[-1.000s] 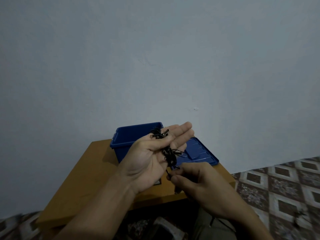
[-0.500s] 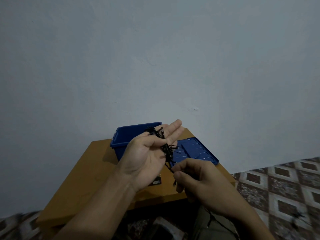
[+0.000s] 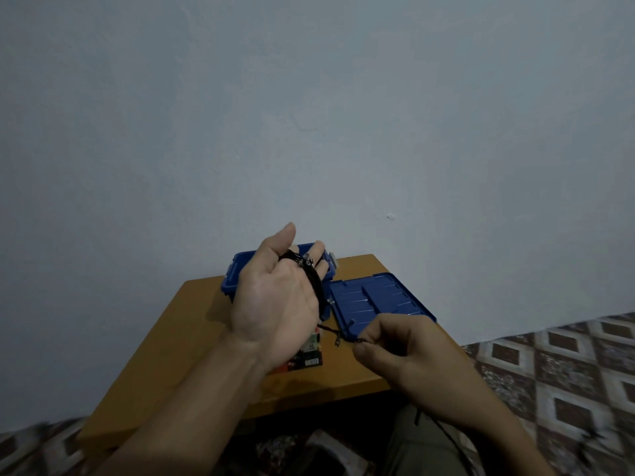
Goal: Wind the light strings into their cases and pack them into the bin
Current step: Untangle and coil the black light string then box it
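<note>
Table [image 3: 192,341] wooden, against pale wall [image 3: 309,115]; patterned floor [image 3: 567,365].

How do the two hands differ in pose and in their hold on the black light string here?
The left hand is raised, palm up, fingers extended, with the black light string looped around it. The right hand sits lower, fingers curled, pinching the string's free end. The left is in front of the blue plastic bin, the right near its blue lid. Both touch the string.

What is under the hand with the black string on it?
Under the left hand, a small printed box lies on the wooden table, partly covered. The blue bin stands behind the hand; its inside is hidden.
</note>
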Action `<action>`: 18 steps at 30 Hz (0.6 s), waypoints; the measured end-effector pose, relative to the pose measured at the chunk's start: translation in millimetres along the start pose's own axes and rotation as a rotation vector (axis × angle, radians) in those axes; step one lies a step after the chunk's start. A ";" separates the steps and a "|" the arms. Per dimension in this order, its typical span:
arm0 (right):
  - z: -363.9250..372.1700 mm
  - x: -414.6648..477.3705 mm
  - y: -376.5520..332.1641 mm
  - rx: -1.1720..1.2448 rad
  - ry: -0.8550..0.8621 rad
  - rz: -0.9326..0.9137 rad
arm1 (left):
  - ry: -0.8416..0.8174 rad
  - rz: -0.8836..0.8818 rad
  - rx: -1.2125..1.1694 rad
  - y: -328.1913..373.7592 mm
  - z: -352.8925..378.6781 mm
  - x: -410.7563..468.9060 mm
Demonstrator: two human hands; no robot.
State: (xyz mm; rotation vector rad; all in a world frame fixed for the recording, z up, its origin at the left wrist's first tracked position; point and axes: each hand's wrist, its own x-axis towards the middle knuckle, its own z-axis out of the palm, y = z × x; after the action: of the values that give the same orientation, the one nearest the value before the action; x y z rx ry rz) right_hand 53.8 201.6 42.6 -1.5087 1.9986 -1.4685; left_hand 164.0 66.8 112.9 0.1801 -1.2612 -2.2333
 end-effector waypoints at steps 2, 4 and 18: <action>-1.6 -0.5 0.6 0.076 0.023 -0.024 | -0.021 -0.031 0.033 -2.4 -2.1 0.8; -3.3 -1.2 1.1 0.132 0.074 -0.056 | -0.049 -0.074 0.071 -6.3 -3.1 -0.2; -12.4 -6.0 -1.0 0.531 0.032 -0.188 | -0.231 -0.373 0.540 -15.4 -18.2 3.6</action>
State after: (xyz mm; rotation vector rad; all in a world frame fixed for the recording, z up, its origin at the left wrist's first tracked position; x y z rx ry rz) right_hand 48.6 213.5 47.1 -1.4592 1.3454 -1.9110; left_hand 161.6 57.4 90.8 0.3954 -2.0906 -2.1984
